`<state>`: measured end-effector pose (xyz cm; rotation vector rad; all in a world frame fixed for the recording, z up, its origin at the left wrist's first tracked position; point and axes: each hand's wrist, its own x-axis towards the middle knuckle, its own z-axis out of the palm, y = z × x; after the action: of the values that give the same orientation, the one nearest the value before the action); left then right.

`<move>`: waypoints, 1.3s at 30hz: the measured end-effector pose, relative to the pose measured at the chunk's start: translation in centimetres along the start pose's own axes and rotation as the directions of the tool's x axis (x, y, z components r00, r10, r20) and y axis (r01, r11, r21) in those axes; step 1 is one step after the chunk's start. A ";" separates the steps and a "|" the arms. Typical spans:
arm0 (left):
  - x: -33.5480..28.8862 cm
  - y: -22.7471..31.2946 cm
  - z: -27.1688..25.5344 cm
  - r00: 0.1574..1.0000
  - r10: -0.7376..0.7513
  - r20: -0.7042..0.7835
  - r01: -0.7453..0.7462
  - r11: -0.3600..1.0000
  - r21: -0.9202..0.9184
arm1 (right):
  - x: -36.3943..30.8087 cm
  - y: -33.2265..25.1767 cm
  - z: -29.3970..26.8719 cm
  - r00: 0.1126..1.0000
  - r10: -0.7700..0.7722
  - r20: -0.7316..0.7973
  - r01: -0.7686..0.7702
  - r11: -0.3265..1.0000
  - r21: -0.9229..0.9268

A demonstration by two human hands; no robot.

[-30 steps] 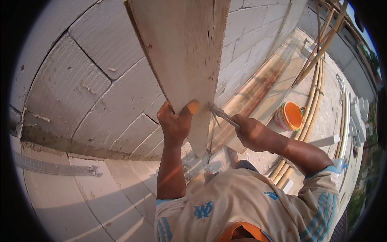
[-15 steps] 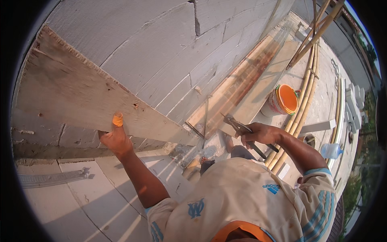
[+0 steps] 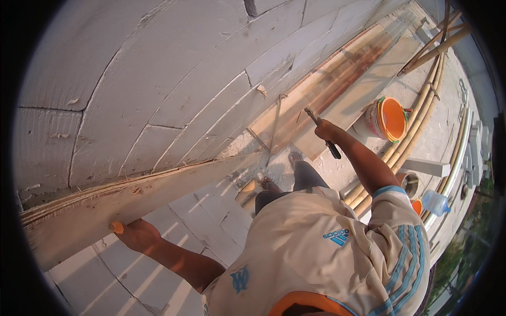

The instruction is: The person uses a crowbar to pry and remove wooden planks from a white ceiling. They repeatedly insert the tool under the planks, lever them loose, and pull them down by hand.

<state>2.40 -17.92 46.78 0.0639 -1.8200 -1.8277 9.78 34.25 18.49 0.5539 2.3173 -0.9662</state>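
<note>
My left hand (image 3: 138, 235) grips the lower side of a long plywood board (image 3: 79, 224) at the left. An orange wrap covers the thumb, which lies against the board's face; the other fingers are mostly hidden. The board runs along the foot of a grey block wall (image 3: 174, 84), its rough upper edge turned toward me. My right hand (image 3: 328, 131) is closed round a pair of pliers (image 3: 334, 150) with dark handles, held up over the boards on the floor. The metal head of the pliers points up and left, and a thin piece shows beside it.
Long wooden boards (image 3: 348, 105) lie along the wall. An orange-lined bucket (image 3: 392, 120) stands to the right beside bamboo poles (image 3: 421, 116). Further right are a pale block (image 3: 427, 167), a clear plastic bottle (image 3: 435, 203) and pipes. Pale slabs (image 3: 153, 268) cover the floor at left.
The board has tipped, now showing its edge and uncovering more wall. My left hand has moved down and left with it. My right hand has risen with the pliers, whose handles look closer together.
</note>
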 end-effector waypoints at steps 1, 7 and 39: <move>-0.7 0.8 0.4 1.000 0.005 -0.026 -0.004 1.000 0.021 | 1.6 1.2 0.3 0.991 0.010 -0.135 -0.007 1.000 0.017; -5.0 2.0 1.8 0.912 0.092 -0.399 -0.112 0.993 -0.026 | 4.0 10.8 0.7 0.966 0.209 0.154 -0.215 0.976 0.027; -6.9 -6.6 -7.1 0.926 0.185 0.329 0.046 0.810 -0.585 | -4.6 -14.6 3.0 0.607 -0.390 0.692 0.143 0.911 0.388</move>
<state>8.81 -22.07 37.65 -0.6166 -1.3595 -2.3850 6.07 21.76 27.02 -0.1348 1.4960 -1.3776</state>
